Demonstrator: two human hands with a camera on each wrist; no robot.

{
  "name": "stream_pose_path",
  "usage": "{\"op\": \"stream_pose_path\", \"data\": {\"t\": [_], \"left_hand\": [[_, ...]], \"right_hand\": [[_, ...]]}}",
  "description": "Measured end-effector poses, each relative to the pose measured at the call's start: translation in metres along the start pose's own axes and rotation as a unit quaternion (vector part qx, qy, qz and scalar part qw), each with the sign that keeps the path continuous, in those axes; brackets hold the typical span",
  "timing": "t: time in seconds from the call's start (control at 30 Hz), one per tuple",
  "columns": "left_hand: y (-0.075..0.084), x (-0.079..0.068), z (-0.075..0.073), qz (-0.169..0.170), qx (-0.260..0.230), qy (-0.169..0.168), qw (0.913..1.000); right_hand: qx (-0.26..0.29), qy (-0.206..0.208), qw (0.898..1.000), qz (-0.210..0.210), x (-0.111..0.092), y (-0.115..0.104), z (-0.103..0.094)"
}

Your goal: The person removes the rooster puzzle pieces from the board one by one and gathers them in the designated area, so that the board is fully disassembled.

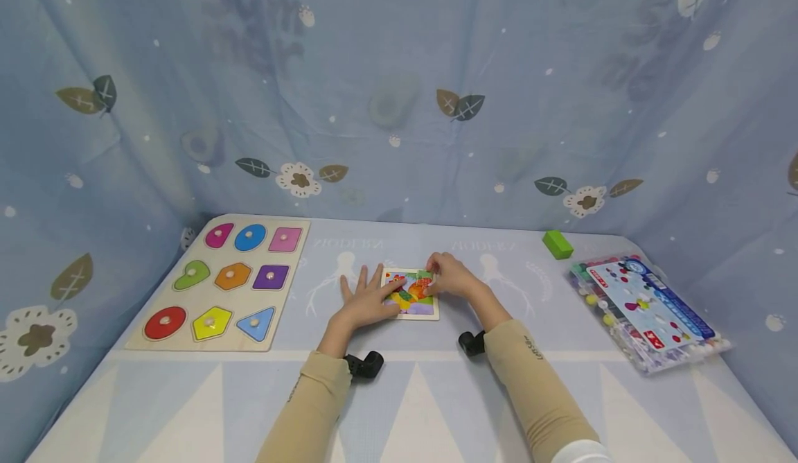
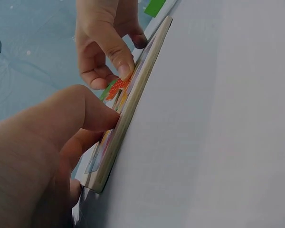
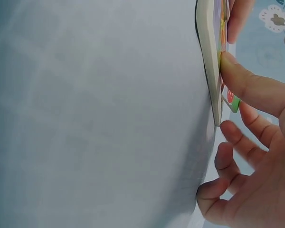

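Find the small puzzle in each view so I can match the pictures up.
Head: the small puzzle lies below the picture's centre.
Left wrist: the small puzzle slants, nearly edge-on, from upper middle to lower left of centre.
Right wrist: the small puzzle runs down from the top edge, right of centre.
Shared landmark: the right hand, touching it in all three.

Soft, even light surrounds me in the head view; both wrist views look dimmer, a soft-edged shadow [image 3: 187, 164] darkening the worktop [image 3: 109, 118] beside my right hand [image 3: 270, 178].
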State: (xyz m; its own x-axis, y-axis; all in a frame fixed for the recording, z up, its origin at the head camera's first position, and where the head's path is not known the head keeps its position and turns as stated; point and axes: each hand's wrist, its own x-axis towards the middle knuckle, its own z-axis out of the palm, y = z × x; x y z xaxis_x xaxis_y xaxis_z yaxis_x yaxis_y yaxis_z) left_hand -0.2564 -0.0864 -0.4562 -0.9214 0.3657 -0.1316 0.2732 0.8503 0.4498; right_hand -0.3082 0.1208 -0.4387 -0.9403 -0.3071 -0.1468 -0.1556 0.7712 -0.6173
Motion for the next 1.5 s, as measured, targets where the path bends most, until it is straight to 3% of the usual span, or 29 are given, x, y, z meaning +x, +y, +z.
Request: {"op": "stream_pose_path", "data": {"t": [0.23, 0.7, 0.87, 1.17, 1.33, 1.5], "left_hand": [[0.0027, -0.0030, 0.0000, -0.001, -0.001, -0.002, 1.0000], [0.0006, -0.0037, -0.0003, 0.001, 0.002, 0.001, 1.0000], [0.0012, -0.0046, -0.0014, -0.004, -0.001, 0.002, 1.0000], [0.0016, -0.0027, 0.0039, -0.003, 0.012, -0.003, 0.9999], [0.0010, -0.0023, 0.0027, -0.005, 0.017, 0.000, 0.9998], [0.0005, -0.0015, -0.0001, -0.007, 0.019, 0.002, 0.9998]], "right_hand": [[0.022, -0.021, 1.000, 0.007, -0.0004, -0.0010, 0.0015], [-0.073, -0.006, 0.997, 0.003, -0.0050, -0.0043, -0.0028], [-0.072, -0.020, 0.997, 0.008, -0.0032, -0.0072, -0.0040], [-0.045, -0.038, 0.998, -0.003, 0.0034, -0.0033, -0.0036], [0.002, -0.041, 0.999, -0.025, 0.0046, -0.0036, -0.0026], [0.042, -0.052, 0.998, -0.010, 0.0034, -0.0043, -0.0031]]}}
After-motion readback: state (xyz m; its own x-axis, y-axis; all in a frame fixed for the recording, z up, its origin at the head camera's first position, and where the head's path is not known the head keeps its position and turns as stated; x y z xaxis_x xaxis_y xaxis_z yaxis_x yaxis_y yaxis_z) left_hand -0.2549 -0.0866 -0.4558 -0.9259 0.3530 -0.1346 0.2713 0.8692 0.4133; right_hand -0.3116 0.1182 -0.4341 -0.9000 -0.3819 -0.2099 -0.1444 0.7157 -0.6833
